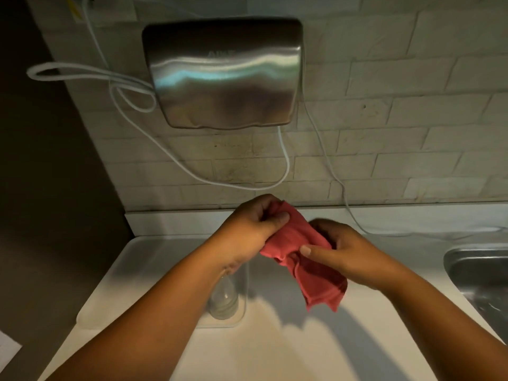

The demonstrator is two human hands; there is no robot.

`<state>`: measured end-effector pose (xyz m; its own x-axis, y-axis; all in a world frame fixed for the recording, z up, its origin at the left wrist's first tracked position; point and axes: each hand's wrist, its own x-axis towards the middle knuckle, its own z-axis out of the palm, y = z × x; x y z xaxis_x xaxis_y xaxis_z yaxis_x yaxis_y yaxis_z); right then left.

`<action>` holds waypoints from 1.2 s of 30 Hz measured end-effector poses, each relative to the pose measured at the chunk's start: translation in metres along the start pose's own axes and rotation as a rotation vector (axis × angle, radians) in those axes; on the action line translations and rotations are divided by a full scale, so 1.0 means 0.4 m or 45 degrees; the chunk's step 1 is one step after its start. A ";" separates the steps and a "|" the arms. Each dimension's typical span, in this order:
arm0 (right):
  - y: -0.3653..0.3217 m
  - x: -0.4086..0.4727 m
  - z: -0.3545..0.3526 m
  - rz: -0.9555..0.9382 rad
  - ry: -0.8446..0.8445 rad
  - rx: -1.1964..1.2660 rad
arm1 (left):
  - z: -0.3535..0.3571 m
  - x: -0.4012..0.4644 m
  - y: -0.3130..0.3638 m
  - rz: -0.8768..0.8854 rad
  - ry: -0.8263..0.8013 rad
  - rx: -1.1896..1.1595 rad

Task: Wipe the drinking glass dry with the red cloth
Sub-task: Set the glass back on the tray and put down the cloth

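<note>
Both hands are up in the air over the white surface (275,353), and both pinch the soft red cloth (299,251) between them. The left hand (254,226) is curled shut on the top end of the cloth, with the thumb pressed on it. The right hand (341,247) is closed on the middle of the cloth, thumb on top. The cloth runs slanted, from up by the left hand down toward the right, and its loose end hangs below the right hand. The clear drinking glass (224,294) is not in either hand. It stands upright, long way up and down, on a see-through plastic tray (110,295) on the surface, just under the left wrist, which hides its top. A shiny metal sink (481,273) sits off to the right. On the pale brick wall (398,133) behind hangs a silver metal hand dryer (222,72), and white cords (90,75) loop around it.
</note>
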<state>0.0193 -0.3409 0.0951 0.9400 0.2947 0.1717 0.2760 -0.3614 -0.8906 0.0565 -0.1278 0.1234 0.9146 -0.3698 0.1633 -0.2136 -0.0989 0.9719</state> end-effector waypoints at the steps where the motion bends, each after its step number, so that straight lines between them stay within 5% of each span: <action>1: 0.011 0.004 -0.018 0.063 -0.083 0.040 | -0.003 -0.003 -0.005 0.029 0.057 -0.041; 9: 0.040 0.047 -0.123 0.027 0.165 0.575 | 0.036 -0.012 -0.082 0.023 0.639 -0.446; 15: 0.158 0.048 -0.024 0.218 0.421 0.246 | 0.095 0.021 -0.203 -0.173 0.970 0.053; 23: 0.311 0.098 0.055 0.501 0.495 -0.198 | 0.144 0.105 -0.331 -0.640 0.888 0.311; 30: 0.373 0.128 0.093 0.494 0.423 -0.517 | 0.149 0.123 -0.391 -0.725 0.759 0.647; 33: 0.368 0.099 0.125 0.248 0.421 -1.046 | 0.185 0.108 -0.385 -0.675 0.398 1.234; 36: 0.361 0.067 0.199 -0.060 0.215 -1.158 | 0.197 0.067 -0.382 -0.405 0.138 1.627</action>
<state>0.0683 -0.3148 -0.0626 0.9207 0.2199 0.3223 0.2988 -0.9286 -0.2201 0.0864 -0.1954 -0.0342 0.9946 -0.0993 0.0296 -0.1025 -0.9854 0.1362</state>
